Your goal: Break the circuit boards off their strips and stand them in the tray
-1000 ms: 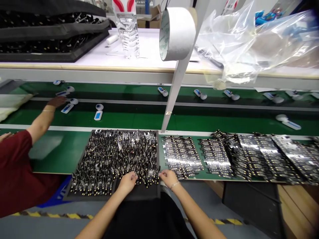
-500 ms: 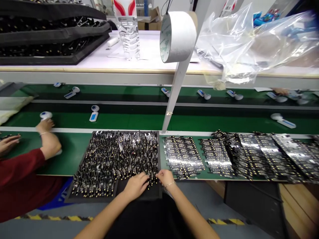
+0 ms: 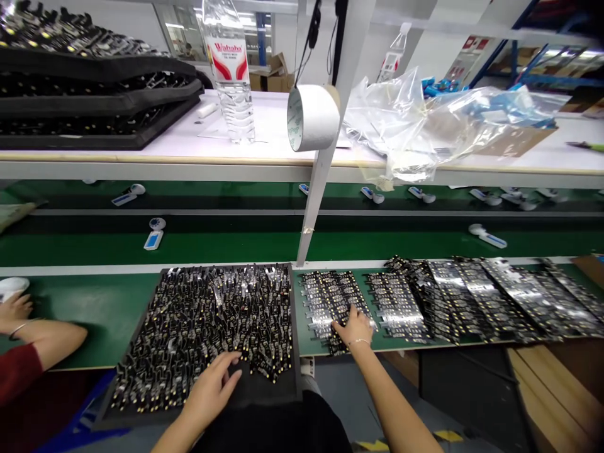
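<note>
We're holding thumbs and fingers apart: left hand [image 3: 210,387] over the black tray [image 3: 264,389], right hand [image 3: 357,329] right of it, hiding some boards [image 3: 325,297].

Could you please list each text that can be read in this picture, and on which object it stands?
"Wahaha": on the label of the nearer water bottle.
Smaller line under it: too small to read surely.
Green print inside the tape roll: too blurred.
Label of the farther bottle: too blurred.
</note>
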### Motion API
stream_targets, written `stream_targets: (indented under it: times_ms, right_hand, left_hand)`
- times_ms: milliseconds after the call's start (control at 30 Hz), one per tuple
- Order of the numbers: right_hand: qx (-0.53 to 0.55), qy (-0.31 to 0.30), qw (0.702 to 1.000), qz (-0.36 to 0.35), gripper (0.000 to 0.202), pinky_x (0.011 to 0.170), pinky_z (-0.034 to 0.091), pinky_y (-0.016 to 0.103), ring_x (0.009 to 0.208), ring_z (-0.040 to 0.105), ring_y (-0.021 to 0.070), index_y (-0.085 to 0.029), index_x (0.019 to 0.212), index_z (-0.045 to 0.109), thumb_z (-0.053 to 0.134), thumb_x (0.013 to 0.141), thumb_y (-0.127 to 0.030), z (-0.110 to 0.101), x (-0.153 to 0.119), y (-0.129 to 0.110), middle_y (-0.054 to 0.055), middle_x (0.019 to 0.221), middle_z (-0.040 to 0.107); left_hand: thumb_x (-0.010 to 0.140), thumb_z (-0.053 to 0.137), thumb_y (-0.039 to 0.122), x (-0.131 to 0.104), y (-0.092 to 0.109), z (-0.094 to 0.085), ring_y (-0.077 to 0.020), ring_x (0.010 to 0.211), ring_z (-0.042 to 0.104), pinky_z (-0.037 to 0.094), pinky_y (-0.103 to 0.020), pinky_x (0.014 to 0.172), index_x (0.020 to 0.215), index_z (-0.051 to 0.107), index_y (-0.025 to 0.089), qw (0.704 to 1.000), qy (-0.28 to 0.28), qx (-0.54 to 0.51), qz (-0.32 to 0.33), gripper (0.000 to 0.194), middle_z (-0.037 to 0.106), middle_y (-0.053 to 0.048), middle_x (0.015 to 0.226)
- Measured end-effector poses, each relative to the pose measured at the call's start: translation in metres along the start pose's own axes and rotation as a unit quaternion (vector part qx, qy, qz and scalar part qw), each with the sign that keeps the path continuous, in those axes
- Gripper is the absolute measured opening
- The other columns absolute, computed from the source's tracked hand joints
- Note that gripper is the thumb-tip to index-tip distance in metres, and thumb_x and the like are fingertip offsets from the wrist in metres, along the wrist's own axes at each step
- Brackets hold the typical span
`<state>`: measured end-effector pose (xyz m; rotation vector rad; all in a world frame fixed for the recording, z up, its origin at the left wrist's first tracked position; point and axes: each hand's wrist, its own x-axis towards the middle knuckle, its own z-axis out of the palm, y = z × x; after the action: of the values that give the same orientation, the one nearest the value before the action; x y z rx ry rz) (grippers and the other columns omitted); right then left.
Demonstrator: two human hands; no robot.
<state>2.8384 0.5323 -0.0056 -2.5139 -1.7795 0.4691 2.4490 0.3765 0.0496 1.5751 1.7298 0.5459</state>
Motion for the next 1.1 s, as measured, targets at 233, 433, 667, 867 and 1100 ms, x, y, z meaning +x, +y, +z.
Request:
stream_targets:
  times_ms: [233, 433, 667, 867, 1100]
  right_hand:
    - [0.11, -0.034, 0.952, -0.285, 0.083, 0.103, 0.033, 0.037, 0.122, 0.043, 0.0289, -0.015, 0.136, 0.036, 0.066, 0.062, -0.038, -0.049, -0.069, -0.042, 0.015, 0.132, 0.042]
    - [0.069, -0.23, 0.84, -0.486, 0.103, 0.103, 0.024, 0.048, 0.121, 0.041, 0.035, -0.036, 0.136, 0.039, 0.077, 0.041, -0.048, -0.071, -0.143, -0.106, 0.01, 0.138, 0.036]
    - [0.03, -0.189, 0.844, -0.502, 0.094, 0.104, 0.017, 0.051, 0.126, 0.037, 0.0361, -0.031, 0.136, 0.041, 0.073, 0.049, -0.046, -0.072, -0.164, -0.116, 0.015, 0.142, 0.034]
    - [-0.015, -0.185, 0.849, -0.494, 0.09, 0.105, 0.015, 0.053, 0.129, 0.033, 0.0385, -0.027, 0.137, 0.042, 0.072, 0.053, -0.04, -0.072, -0.184, -0.122, 0.019, 0.146, 0.03]
    - [0.045, -0.087, 0.855, -0.509, 0.093, 0.109, 0.01, 0.059, 0.136, 0.022, 0.0394, -0.033, 0.136, 0.041, 0.078, 0.052, -0.045, -0.09, -0.17, -0.136, 0.011, 0.15, 0.027]
  left_hand:
    - [0.072, 0.058, 0.064, -0.011, 0.005, -0.021, -0.0231, 0.084, 0.067, 0.056, -0.037, 0.074, 0.12, 0.053, 0.028, 0.896, 0.073, -0.38, -0.22, 0.06, 0.065, -0.009, 0.115]
    - [0.067, 0.073, 0.043, -0.02, 0.034, -0.032, -0.0255, 0.102, 0.064, 0.055, -0.036, 0.077, 0.127, 0.049, 0.031, 0.794, -0.097, -0.533, -0.276, 0.065, 0.062, -0.006, 0.125]
    - [0.067, 0.072, 0.036, -0.036, 0.021, -0.014, -0.0309, 0.119, 0.053, 0.057, -0.041, 0.08, 0.133, 0.034, 0.03, 0.851, -0.06, -0.451, -0.263, 0.076, 0.047, -0.009, 0.142]
    - [0.069, 0.067, 0.038, -0.041, 0.015, 0.003, -0.0333, 0.107, 0.06, 0.058, -0.037, 0.067, 0.125, 0.048, 0.022, 0.919, 0.013, -0.338, -0.204, 0.061, 0.059, -0.015, 0.125]
    - [0.063, 0.077, 0.033, -0.032, 0.022, -0.025, -0.0236, 0.088, 0.065, 0.055, -0.03, 0.062, 0.121, 0.041, 0.026, 0.875, 0.032, -0.441, -0.196, 0.069, 0.065, -0.006, 0.109]
